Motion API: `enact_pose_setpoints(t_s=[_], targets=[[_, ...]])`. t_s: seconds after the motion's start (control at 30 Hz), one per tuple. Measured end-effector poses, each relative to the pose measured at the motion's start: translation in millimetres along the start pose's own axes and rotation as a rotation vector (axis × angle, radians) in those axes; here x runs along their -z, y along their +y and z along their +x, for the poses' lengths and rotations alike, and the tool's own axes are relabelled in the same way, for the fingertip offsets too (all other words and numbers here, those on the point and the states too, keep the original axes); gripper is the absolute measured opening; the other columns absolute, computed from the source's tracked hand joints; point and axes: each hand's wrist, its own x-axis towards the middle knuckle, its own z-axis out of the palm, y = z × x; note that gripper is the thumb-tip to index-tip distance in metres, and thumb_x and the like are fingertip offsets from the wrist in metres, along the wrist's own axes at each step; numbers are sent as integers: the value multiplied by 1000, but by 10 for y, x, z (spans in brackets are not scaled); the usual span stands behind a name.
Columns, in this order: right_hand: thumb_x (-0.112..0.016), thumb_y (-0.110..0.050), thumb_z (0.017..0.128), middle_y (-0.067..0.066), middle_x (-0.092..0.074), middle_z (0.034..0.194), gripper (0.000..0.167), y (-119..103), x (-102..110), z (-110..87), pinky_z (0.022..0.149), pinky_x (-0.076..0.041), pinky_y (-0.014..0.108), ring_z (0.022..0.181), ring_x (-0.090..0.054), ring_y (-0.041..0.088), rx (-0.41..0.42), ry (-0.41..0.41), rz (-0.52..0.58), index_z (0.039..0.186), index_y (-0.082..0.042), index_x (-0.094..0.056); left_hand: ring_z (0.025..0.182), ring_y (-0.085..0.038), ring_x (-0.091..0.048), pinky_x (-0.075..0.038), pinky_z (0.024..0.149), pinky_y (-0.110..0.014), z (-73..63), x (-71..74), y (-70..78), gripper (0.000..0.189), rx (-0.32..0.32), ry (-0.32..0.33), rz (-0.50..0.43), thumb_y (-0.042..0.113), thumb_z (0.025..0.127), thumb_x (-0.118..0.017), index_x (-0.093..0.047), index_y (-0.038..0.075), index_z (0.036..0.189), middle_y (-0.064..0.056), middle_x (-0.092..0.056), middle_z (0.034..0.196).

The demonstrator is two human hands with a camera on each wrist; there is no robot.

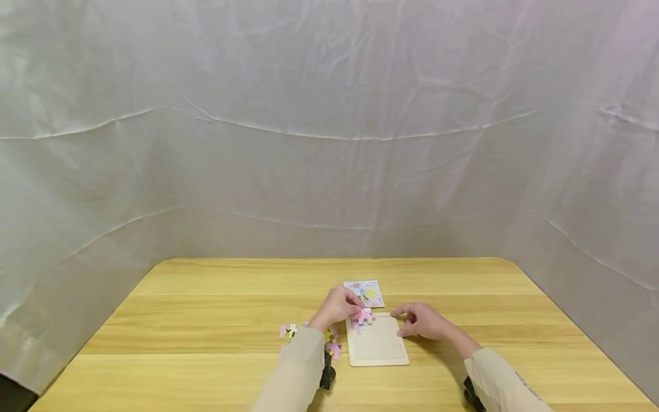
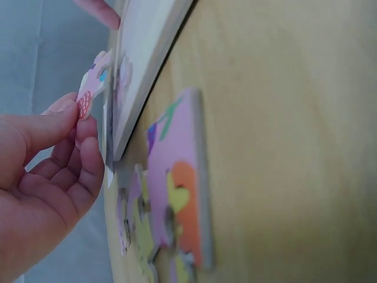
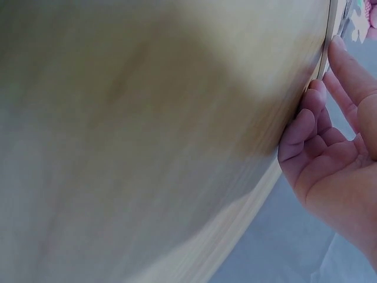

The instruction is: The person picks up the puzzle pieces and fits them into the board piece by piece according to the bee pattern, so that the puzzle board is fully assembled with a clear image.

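A creased, silvery-grey sheet (image 1: 329, 114) hangs behind and around a wooden table (image 1: 206, 309) with pale yellow grain. On it lies a shallow wooden tray (image 1: 378, 348); take that as the clock's centre, with twelve at the far side. At about ten o'clock is the left hand (image 1: 337, 304), pinching a pink puzzle piece (image 2: 94, 79) between thumb and fingers, a narrow grip close on the piece's red, white-dotted end. The piece is tilted up over the tray's eleven o'clock corner; more pink shows just below it there, though I cannot tell its outline. At two o'clock the right hand (image 1: 423, 321) rests against the tray's edge, thumb and forefinger spread apart, the remaining fingers loosely bent near the tabletop. Between eleven and twelve, just beyond the tray, lies a printed card (image 1: 372, 296) with a yellow and blue picture. Towards nine o'clock are loose puzzle pieces (image 1: 334, 348) in pink, yellow and orange, partly hidden by the left forearm. Both arms wear light beige sleeves (image 1: 296, 369), and a black device (image 1: 326, 373) sits at each wrist.
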Motion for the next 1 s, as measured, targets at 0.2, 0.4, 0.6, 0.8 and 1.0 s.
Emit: enact_pose_setpoints(t_s=[0.2,0.4,0.6,0.8,1.0], targets=[[-69,-7,76,0,-48,62,37,11,-4,-1,48,-32,19,52,-38,6,4,-4,8,109,6,-59,59,-7,-49,-41,55,-20,13,-58,8,8,23,-4,8,-6,74,-66,-69,0,70,-3,-64,71],[-69,-7,76,0,-47,61,37,1,-7,4,48,-32,19,52,-37,7,-6,-6,14,109,6,-59,55,-9,-50,-42,51,-20,24,-94,26,6,40,-13,-14,-6,74,-67,-69,-1,70,-3,-63,69],[-69,-6,76,-1,-45,59,36,-18,-9,13,48,-31,18,51,-37,7,-7,-7,7,109,6,-59,51,-13,-55,-43,47,-19,38,-122,43,6,53,-24,-1,-5,73,-68,-68,-1,68,-2,-62,66],[-69,-6,76,-2,-45,59,35,-20,-7,10,48,-31,18,51,-37,6,-1,-7,1,108,6,-59,51,-13,-55,-43,46,-19,50,-141,43,8,51,-20,35,-7,72,-68,-67,-2,66,-2,-61,64],[-70,-7,76,-2,-46,60,35,-13,-7,2,47,-32,19,51,-37,6,18,-4,-1,107,6,-59,50,-8,-50,-42,47,-19,59,-149,37,8,35,-18,63,-4,72,-70,-67,0,66,-1,-61,64]])
